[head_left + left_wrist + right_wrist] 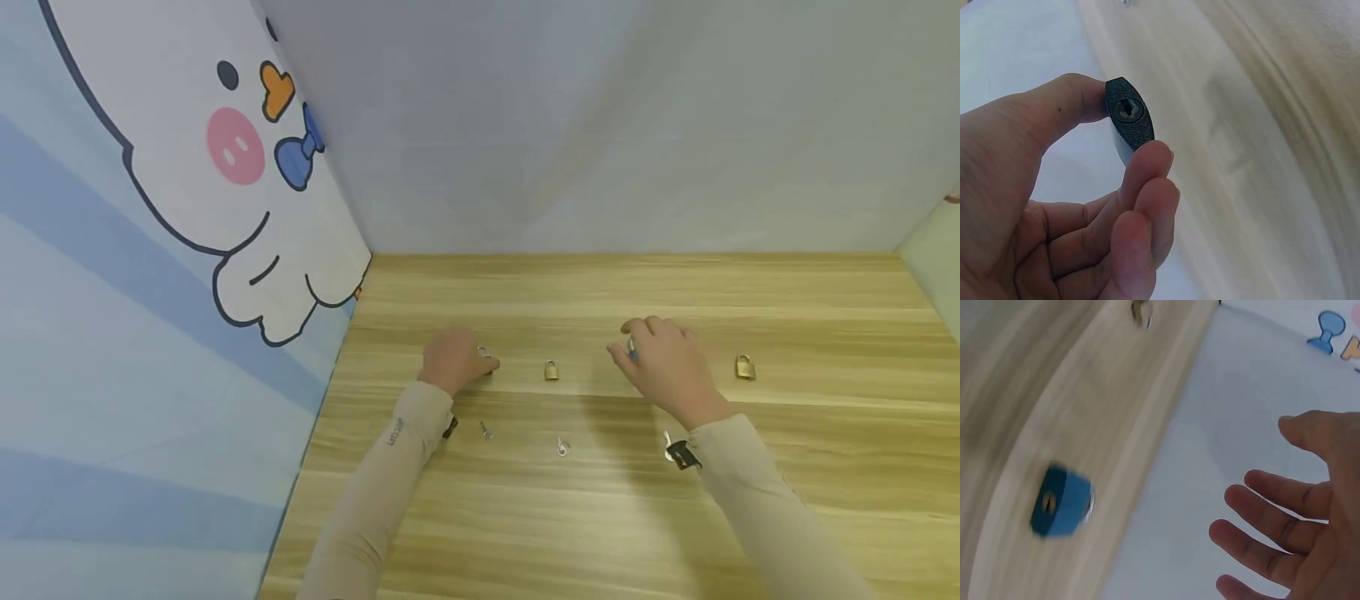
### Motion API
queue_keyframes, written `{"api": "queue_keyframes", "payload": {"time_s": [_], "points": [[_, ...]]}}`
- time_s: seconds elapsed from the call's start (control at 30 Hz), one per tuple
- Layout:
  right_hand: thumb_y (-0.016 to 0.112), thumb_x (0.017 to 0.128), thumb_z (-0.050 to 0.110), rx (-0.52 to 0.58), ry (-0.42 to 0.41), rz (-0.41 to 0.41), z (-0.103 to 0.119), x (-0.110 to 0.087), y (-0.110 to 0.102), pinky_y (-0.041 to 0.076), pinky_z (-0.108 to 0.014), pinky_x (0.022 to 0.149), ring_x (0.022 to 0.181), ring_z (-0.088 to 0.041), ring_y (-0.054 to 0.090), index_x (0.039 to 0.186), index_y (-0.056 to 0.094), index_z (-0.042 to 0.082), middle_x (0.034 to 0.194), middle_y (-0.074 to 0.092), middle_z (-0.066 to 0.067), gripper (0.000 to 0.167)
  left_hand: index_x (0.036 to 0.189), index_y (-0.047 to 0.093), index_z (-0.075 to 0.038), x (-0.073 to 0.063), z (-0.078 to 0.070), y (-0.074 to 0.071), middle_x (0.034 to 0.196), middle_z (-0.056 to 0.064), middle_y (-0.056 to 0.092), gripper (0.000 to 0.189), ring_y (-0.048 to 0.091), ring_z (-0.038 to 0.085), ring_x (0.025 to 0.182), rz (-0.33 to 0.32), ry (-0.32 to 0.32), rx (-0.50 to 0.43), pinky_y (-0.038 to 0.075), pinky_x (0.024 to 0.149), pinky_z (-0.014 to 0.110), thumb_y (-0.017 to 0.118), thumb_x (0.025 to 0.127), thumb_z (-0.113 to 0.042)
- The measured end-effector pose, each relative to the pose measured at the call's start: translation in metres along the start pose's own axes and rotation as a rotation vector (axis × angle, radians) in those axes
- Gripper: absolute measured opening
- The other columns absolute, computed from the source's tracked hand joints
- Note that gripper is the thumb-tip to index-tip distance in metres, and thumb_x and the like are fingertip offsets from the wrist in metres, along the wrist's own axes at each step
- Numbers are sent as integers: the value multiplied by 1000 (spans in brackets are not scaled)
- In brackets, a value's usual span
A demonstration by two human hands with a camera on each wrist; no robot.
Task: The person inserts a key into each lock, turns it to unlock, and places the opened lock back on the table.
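Observation:
My left hand [452, 362] pinches a black padlock [1129, 112] between thumb and fingertips. Its keyhole end faces the left wrist camera, and in the head view its shackle shows beside the fingers. On the table, a blue padlock [1063, 501] stands with its keyhole side toward the right wrist camera. My right hand [667, 371] hovers close by it, with thumb and fingers spread and nothing between them. From the head, only a bit of that blue lock shows past the thumb. A small brass padlock [551, 371] lies between the two hands.
A larger brass padlock [744, 367] is right of my right hand. Nearer to me lie small silver keys: a left key [487, 431], a middle key [562, 447] and a right key [667, 446] partly behind the wrist strap. A cartoon-printed wall [172, 275] borders the wooden table [510, 525] at left.

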State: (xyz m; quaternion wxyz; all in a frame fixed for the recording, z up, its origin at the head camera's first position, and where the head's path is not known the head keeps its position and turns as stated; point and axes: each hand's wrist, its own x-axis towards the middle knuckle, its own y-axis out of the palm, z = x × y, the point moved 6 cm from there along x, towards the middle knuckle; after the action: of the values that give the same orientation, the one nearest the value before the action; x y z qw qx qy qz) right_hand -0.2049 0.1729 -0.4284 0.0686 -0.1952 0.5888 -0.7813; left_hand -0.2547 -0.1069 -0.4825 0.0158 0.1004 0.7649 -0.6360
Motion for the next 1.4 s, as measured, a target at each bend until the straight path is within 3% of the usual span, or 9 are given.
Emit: {"api": "queue_keyframes", "payload": {"time_s": [0.33, 0.63, 0.87, 1.0, 1.23, 1.4], "points": [[70, 94, 28, 0, -129, -40, 71, 16, 44, 53, -48, 69, 77, -28, 66, 96, 68, 3, 88, 69, -12, 26, 52, 36, -17, -4, -4, -15, 45, -8, 27, 61, 21, 6, 41, 22, 10, 26, 21, 38, 21, 73, 86, -52], [74, 92, 25, 56, -171, 92, 122, 20, 79, 55, -39, 65, 72, -23, 66, 92, 67, 2, 82, 68, -8, 24, 53, 38, -16, -8, -3, -23, 46, -7, 28, 59, 23, 7, 42, 45, -22, 2, 22, 39, 22, 72, 86, -51], [71, 93, 24, 103, -153, 248, 143, 18, 109, 54, -38, 60, 63, -20, 60, 84, 65, 3, 73, 63, -7, 23, 52, 37, -17, -10, -3, -29, 47, -8, 27, 59, 22, 7, 43, 32, -5, 10, 22, 39, 23, 72, 85, -52], [67, 95, 21, 140, -121, 324, 151, 15, 121, 55, -40, 64, 66, -23, 63, 84, 65, 4, 73, 63, -8, 21, 52, 37, -17, -11, -1, -31, 47, -7, 26, 58, 23, 7, 44, 31, -18, 3, 22, 39, 23, 72, 84, -52], [66, 92, 14, 149, -107, 372, 161, 14, 132, 50, -36, 58, 57, -15, 46, 61, 52, 15, 61, 50, 2, 34, 52, 36, -18, -14, 3, -31, 47, -8, 25, 58, 21, 7, 43, 21, -15, -7, 20, 38, 23, 73, 84, -50], [64, 96, 15, 131, -69, 390, 167, 13, 134, 51, -34, 53, 55, -14, 46, 67, 58, 9, 60, 50, 0, 30, 53, 36, -18, -17, 7, -32, 48, -8, 25, 58, 22, 7, 44, 11, -20, -5, 21, 39, 23, 73, 83, -51]]}}
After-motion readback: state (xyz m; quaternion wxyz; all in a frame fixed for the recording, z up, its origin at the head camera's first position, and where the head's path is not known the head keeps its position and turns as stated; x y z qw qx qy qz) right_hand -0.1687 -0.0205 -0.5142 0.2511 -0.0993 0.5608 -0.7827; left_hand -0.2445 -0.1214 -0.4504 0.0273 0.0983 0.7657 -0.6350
